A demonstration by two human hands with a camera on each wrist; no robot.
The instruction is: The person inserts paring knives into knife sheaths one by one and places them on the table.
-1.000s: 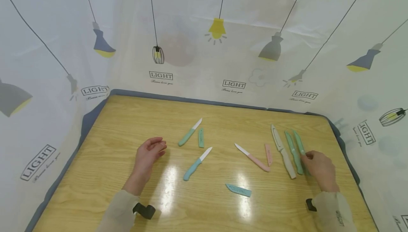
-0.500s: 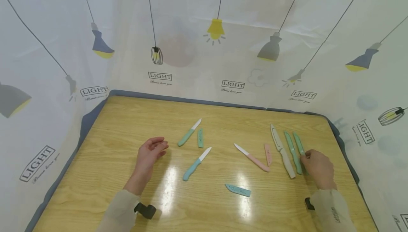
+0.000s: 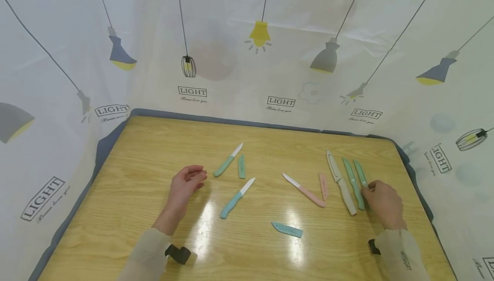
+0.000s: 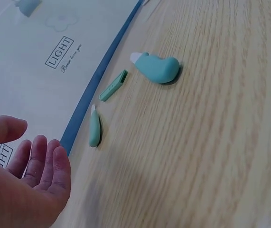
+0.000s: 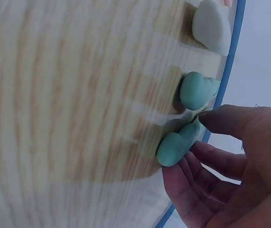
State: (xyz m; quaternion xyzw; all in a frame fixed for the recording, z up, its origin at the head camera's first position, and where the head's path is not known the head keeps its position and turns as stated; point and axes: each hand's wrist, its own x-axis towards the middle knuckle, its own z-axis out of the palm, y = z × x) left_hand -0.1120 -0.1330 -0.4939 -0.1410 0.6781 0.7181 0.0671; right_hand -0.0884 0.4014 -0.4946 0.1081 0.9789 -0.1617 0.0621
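Note:
At the table's right side, my right hand [image 3: 384,203] pinches the handle of the outermost green sheathed knife [image 3: 360,173] between thumb and fingers. In the right wrist view, the end of that green handle [image 5: 171,149] pokes out between the fingertips. Just left of it lie a second green sheathed knife [image 3: 353,183] and a cream sheathed knife [image 3: 341,182]. My left hand [image 3: 184,191] hovers over the left of the table with loosely bent fingers and holds nothing. Nearest to it is an unsheathed green-handled paring knife [image 3: 227,161], beside a green blade sheath [image 3: 241,167].
A blue-handled paring knife [image 3: 236,199] and a pink-handled one [image 3: 305,190] lie mid-table with white blades bare. A pink sheath [image 3: 323,186] and a blue sheath [image 3: 287,229] lie loose. Printed curtain [image 3: 231,79] surrounds the wooden table [image 3: 154,143].
The outermost green knife has shifted very slightly toward me in my right hand. My left hand has drifted a little to the right. The other knives and sheaths stay put.

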